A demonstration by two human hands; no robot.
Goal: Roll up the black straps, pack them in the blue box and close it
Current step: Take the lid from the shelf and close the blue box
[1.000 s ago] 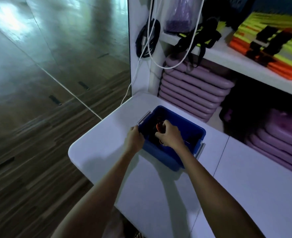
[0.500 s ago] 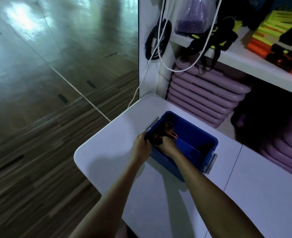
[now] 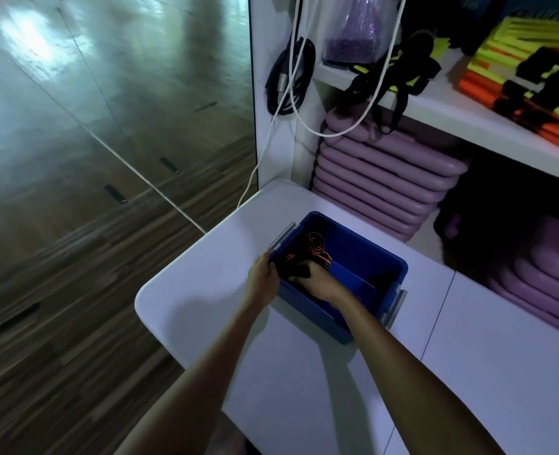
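Straps [image 3: 316, 244], black with orange edges, lie inside the box [image 3: 305, 307], in the compartment at the left hand's end. One is rolled into a flat coil with its spiral face up, just beyond the right hand's fingertips. The box's long axis runs from beside the left hand away to the right and back toward the person, and a divider [image 3: 353, 279] crosses it.

The right hand [image 3: 317, 282] is down inside the box, fingers curled round a black bundle of straps. The left hand [image 3: 263, 277] grips the box's nearest-left corner, thumb at the rim.

A second ago the right hand was up at rim height, covering the coil; now it sits lower and the coil shows. The left hand has stayed on its corner.

The box stands on a white table [image 3: 189, 290]. Beyond both hands is a stack of purple mats [image 3: 380, 178] with a white cord [image 3: 334, 134] looping above it.
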